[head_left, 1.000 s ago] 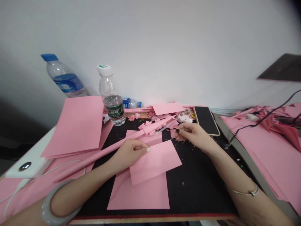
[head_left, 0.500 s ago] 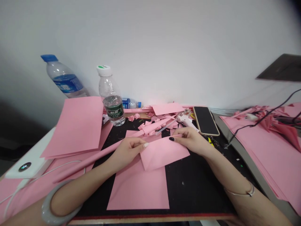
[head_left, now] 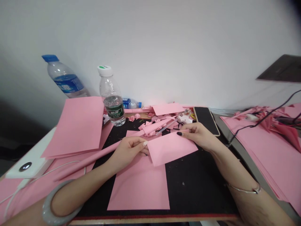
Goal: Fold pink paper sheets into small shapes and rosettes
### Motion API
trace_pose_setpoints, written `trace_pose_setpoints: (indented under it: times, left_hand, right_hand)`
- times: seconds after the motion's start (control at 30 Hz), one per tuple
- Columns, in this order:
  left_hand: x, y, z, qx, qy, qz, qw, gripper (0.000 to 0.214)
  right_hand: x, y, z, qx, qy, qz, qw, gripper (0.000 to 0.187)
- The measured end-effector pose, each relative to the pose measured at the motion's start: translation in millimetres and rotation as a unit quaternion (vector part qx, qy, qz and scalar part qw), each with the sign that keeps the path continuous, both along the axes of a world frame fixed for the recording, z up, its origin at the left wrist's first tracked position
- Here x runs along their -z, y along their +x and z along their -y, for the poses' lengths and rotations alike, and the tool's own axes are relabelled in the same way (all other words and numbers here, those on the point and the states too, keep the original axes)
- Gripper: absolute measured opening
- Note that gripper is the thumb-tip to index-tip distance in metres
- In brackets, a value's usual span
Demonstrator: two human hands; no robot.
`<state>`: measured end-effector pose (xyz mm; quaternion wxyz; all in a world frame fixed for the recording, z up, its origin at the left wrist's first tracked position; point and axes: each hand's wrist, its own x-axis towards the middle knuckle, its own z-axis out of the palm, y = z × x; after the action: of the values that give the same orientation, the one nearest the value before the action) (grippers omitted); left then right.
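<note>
Between my hands a pink sheet of paper (head_left: pixel 172 149) hangs at a slant, its upper edge pinched at both ends. My left hand (head_left: pixel 128 152) closes thumb and fingers on the left corner. At the upper right corner, my right hand (head_left: pixel 196 136) grips the paper with its thumb on top. Beneath it a larger pink sheet (head_left: pixel 141 191) lies flat on the black mat (head_left: pixel 197 185). A long rolled pink paper tube (head_left: pixel 87 166) runs behind my left forearm. Just beyond the held paper lie folded pink scraps (head_left: pixel 150 129).
A pink paper stack (head_left: pixel 77 125) rests on a white power bank (head_left: pixel 30 163) at left. Bottles stand behind, including a clear water bottle (head_left: pixel 113 100). A glue gun (head_left: pixel 184 118) and phone (head_left: pixel 205 121) lie behind my right hand. More pink sheets (head_left: pixel 256 157) with a black cable (head_left: pixel 254 125) are at right.
The held paper has shifted slightly to the right and up with my right hand. It looks flatter now, and more of my left fingers show beneath its corner.
</note>
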<state>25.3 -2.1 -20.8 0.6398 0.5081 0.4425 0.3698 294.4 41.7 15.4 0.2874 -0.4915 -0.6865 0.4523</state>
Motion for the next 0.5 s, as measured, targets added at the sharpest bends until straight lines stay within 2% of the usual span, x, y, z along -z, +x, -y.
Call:
trace_pose_setpoints:
  times: [0.13, 0.2, 0.33, 0.5]
  left_hand:
    - [3.6, -2.3, -2.3, -0.033, -0.007, 0.007, 0.999, 0.020]
    - [5.8, -3.0, -3.0, -0.029, -0.009, 0.007, 1.000, 0.022]
    - [6.3, -2.2, -1.7, 0.000, 0.008, 0.037, 0.999, 0.027]
    - [0.4, 0.0, 2.7, 0.021, 0.043, 0.091, 0.995, 0.046]
  right_hand:
    - [0.2, 14.4, -5.3, 0.078, -0.018, -0.077, 0.994, 0.025]
    - [0.9, 19.8, -7.5, 0.104, -0.035, -0.124, 0.986, 0.024]
    - [2.9, 15.4, -7.1, 0.082, -0.085, -0.158, 0.980, 0.021]
    - [5.5, -2.6, -2.1, 0.057, -0.179, -0.189, 0.964, 0.021]
